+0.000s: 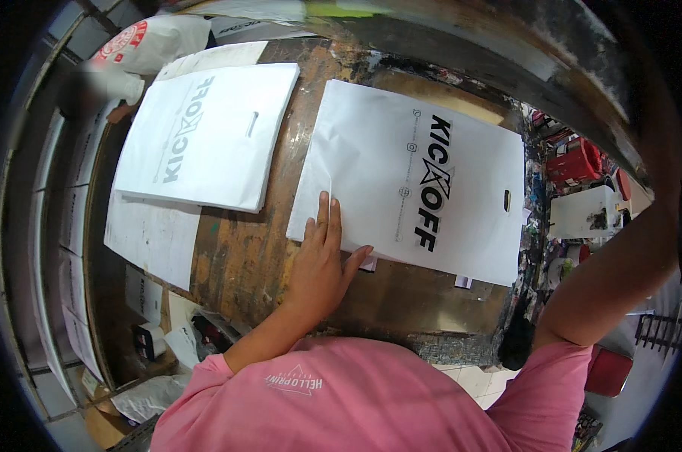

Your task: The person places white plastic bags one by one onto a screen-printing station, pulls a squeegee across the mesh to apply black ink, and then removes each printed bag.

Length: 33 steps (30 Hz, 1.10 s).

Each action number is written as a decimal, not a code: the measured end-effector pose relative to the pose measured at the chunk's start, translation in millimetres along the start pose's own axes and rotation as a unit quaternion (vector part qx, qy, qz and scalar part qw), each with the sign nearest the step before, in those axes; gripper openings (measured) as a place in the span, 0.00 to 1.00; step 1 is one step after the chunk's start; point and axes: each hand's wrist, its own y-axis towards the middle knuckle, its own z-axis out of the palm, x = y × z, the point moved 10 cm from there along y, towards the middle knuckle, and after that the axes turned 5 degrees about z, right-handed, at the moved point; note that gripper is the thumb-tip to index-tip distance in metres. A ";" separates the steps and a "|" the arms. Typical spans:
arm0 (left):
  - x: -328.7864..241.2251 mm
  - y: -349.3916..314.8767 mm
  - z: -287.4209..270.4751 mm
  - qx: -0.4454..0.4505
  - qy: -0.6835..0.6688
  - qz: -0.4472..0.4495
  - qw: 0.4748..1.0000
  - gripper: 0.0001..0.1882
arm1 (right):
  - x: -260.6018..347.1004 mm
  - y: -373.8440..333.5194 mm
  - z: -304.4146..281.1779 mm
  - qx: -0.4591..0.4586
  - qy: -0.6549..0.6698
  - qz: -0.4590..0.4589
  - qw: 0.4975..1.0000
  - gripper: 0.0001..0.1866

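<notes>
A white plastic bag (371, 143) with bold black print and a punched handle slot lies flat on the worn wooden table. My left hand (322, 260) rests on its near left corner, fingers stretched out and thumb apart. A crease runs up the bag from my fingertips. My right forearm (620, 279) reaches up along the right side toward a raised, stained frame (522, 53); the hand itself is lost beyond the dark edge. To the left sits a stack of similar white bags (228, 143), its top print looking grey.
A pale board (152, 233) lies under the stack. At the far left stands a person in a white shirt (168, 45), one hand (119, 113) by the table's edge. Racks (70, 203) line the left side. A red container (574, 162) and white tub (582, 211) stand at right.
</notes>
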 end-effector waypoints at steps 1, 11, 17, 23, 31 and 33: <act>2.5 -6.2 -2.5 -0.015 -0.008 -0.004 1.000 0.50 | -1.2 3.3 7.0 -0.002 0.005 -0.022 1.000 0.22; 33.1 -22.3 -19.2 -0.167 -0.187 -0.044 0.967 0.35 | -4.0 -26.0 1.6 -0.053 -0.055 -0.065 0.995 0.27; 70.1 -25.7 -10.0 -0.205 -0.272 -0.119 0.933 0.32 | 12.9 -32.4 1.4 -0.015 -0.057 -0.060 0.996 0.26; 105.9 -26.4 8.6 -0.207 -0.369 -0.222 0.878 0.38 | 4.7 -33.5 1.7 -0.024 -0.059 -0.038 0.997 0.27; 75.9 -8.8 -37.5 -0.158 0.130 -0.120 0.972 0.32 | -4.7 -20.9 -2.3 -0.075 -0.023 -0.070 0.994 0.26; 100.9 -6.2 -18.0 -0.076 0.081 -0.169 0.979 0.25 | -6.9 -19.3 -0.4 -0.081 -0.018 -0.081 0.993 0.25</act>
